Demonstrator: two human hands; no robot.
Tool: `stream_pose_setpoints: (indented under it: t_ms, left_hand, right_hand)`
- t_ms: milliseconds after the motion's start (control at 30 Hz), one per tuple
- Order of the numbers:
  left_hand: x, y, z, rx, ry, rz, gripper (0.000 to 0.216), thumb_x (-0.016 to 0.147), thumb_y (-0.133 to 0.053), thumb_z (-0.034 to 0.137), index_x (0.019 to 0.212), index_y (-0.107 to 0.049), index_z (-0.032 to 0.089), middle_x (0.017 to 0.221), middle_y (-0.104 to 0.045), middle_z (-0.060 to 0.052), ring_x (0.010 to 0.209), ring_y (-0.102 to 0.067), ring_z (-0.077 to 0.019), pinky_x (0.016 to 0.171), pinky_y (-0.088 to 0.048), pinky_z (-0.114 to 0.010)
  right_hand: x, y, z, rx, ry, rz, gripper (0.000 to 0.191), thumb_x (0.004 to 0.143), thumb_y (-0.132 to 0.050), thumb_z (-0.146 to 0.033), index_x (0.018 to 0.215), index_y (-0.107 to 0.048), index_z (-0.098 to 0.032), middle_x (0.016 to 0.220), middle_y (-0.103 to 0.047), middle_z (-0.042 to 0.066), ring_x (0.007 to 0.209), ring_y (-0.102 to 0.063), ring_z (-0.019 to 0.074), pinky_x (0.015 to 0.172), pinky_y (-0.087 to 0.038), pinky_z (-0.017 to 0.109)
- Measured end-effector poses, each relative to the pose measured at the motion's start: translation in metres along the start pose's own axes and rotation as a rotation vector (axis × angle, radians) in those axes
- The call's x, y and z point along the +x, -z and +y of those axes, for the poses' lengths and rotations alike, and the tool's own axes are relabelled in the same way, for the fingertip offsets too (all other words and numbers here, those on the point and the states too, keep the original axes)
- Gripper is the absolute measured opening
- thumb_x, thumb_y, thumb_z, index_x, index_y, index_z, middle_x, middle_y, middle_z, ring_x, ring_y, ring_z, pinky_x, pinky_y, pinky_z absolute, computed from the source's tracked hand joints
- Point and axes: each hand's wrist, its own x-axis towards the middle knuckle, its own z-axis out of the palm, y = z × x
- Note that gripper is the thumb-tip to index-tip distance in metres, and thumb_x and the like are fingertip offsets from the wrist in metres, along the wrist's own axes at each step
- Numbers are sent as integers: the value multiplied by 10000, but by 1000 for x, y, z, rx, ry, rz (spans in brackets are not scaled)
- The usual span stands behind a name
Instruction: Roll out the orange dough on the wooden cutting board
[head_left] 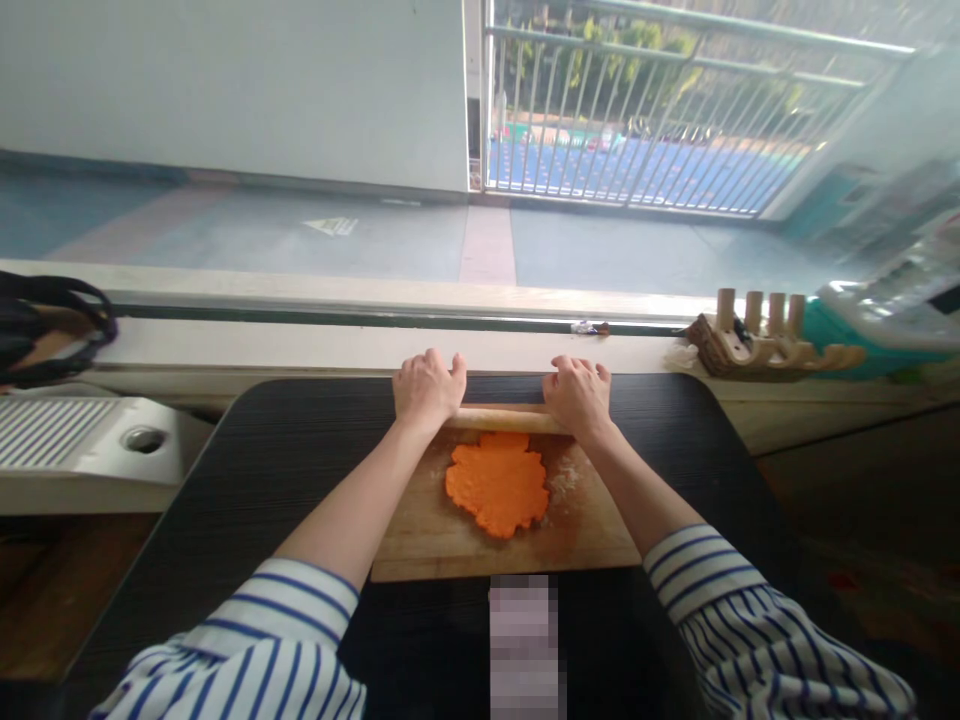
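On the dark bench [285,470] by the window sill sits a wooden board [420,540], long side toward the person. Orange dough [499,485], flattened, ragged edges, lies mid-board, slightly toward far side. Some flour dusting just right of it. Wooden rolling pin [499,418] lies crosswise at dough's far edge, touching it. Left hand [427,388] curled down over pin's left end, fingers wrapped, palm pressing on top. Right hand [577,395] same on the right end, fingers bent over the pin. Both arms stretched forward, striped sleeves pushed up to about the elbows. Left of bench: white ribbed tray-like unit [82,440] with a round hole. Dark bag with straps [45,330] on sill at far left. On sill at right: wooden rack with upright pegs [757,335], teal container [862,345] just beside it. Beyond the glass: tiled walkway, metal railing [675,120]. Blurred patch at near bench edge, can't tell what it is.
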Motion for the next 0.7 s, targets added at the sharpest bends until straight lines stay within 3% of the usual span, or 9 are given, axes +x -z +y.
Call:
stream_pose_setpoints:
  t_ms: [433, 700]
  left_hand:
    - [-4, 2, -1, 8, -14, -58, 534, 916, -253, 461, 1048, -623, 99, 1008, -685, -186, 1003, -612, -313, 848, -445, -414]
    - [-18, 2, -7, -16, -14, -127, 498, 911, -285, 451, 1097, -618, 131, 1145, -652, -176, 1112, -562, -316, 901, -436, -445]
  right_hand:
    - [1, 1, -2, -17, 45, 5, 282, 861, -409, -225, 1020, -640, -193, 1025, -703, 91, 1038, -576, 235, 1006, -261, 436]
    - [-9, 12, -7, 13, 66, -67, 294, 876, -408, -257, 1055, -634, -200, 1117, -682, 95, 1084, -559, 242, 996, -284, 436]
